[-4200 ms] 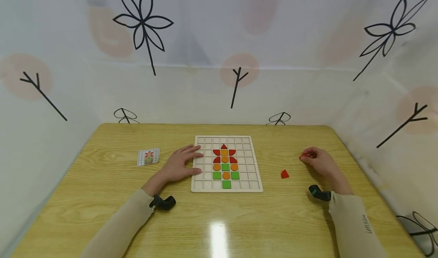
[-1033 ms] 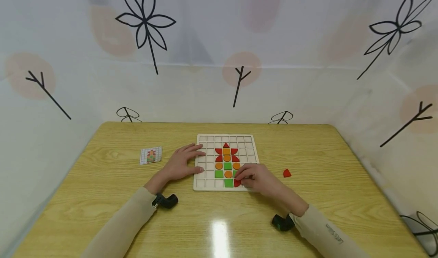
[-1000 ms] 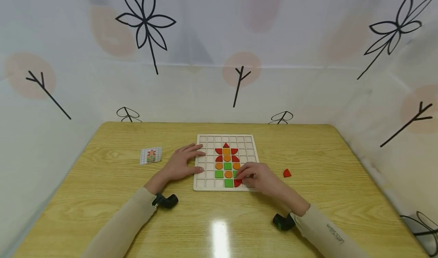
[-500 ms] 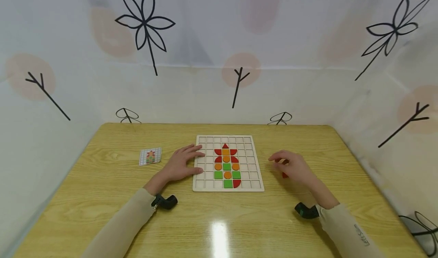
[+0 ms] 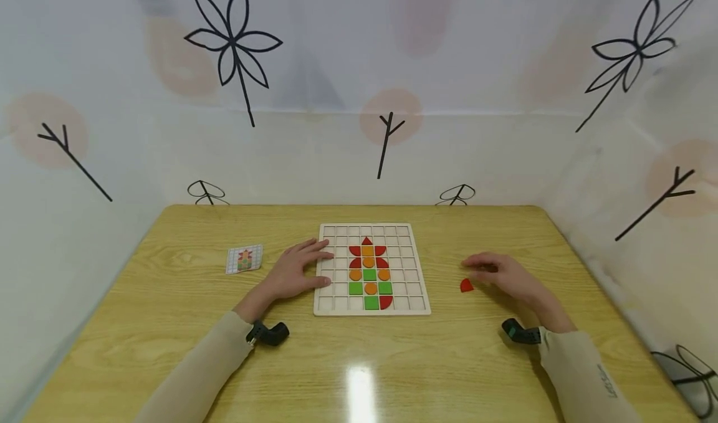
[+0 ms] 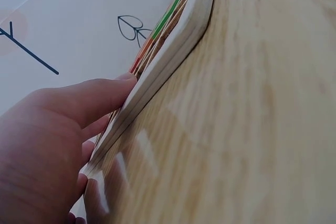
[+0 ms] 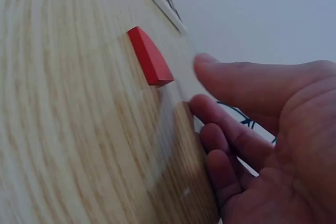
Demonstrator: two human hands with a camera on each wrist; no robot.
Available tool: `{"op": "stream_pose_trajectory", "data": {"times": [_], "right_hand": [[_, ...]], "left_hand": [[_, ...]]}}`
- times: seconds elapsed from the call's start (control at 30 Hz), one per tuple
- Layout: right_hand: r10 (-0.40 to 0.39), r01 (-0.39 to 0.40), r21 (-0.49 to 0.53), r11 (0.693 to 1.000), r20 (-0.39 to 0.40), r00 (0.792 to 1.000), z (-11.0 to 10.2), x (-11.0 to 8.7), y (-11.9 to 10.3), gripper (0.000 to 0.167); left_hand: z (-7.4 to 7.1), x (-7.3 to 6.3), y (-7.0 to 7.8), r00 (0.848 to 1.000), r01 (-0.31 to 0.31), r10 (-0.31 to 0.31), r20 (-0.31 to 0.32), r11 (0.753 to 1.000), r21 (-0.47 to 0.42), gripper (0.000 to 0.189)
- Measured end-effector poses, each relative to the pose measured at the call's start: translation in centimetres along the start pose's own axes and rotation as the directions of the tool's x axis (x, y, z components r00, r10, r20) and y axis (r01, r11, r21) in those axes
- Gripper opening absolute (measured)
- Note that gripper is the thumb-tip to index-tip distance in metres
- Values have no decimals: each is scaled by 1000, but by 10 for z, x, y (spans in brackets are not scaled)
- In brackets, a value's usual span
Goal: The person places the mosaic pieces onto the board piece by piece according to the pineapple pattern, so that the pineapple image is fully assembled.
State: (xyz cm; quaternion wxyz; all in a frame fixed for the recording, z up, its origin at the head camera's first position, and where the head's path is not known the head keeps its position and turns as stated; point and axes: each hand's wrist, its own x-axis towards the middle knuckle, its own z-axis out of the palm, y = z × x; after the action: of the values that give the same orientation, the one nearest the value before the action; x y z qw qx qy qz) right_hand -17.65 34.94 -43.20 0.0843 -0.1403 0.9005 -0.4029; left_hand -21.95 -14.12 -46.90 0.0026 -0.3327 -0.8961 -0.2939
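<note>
My left hand (image 5: 293, 270) rests along the left edge of a square wooden grid board (image 5: 412, 267), fingers extended over the rim. Red, orange and green tiles fill cells in the board's middle columns, including a red quarter-circle tile (image 5: 386, 301) at the bottom beside a green square (image 5: 371, 303). A loose red quarter-circle tile (image 5: 467, 285) lies flat on the table right of the board. My right hand (image 5: 513, 278) hovers just beside that loose tile, thumb and fingers apart, holding nothing. In the right wrist view the red tile (image 7: 149, 57) sits a short way from the thumb.
A small printed card (image 5: 244, 259) with a coloured grid pattern lies on the wooden table (image 5: 426, 361), left of my left hand. A white cloth with plant drawings (image 5: 314, 155) stands behind the table and at both sides.
My right hand placed a red quarter-circle tile in the board's bottom row, let go, and moved right to the loose red tile. My left hand has stayed on the board's edge.
</note>
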Motion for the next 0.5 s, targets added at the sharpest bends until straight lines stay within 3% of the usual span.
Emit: {"op": "stream_pose_trajectory", "data": {"times": [0.27,0.5], "right_hand": [[-30,29,16,999,86,996,-3,1,-1,33],[0,0,-4,1000,78,997,0,0,-3,31]], "left_hand": [[-2,-2,1,1000,-5,5,-6,1000,-11,59],[-2,-2,1,1000,-2,2,-2,1000,-7,59]]}}
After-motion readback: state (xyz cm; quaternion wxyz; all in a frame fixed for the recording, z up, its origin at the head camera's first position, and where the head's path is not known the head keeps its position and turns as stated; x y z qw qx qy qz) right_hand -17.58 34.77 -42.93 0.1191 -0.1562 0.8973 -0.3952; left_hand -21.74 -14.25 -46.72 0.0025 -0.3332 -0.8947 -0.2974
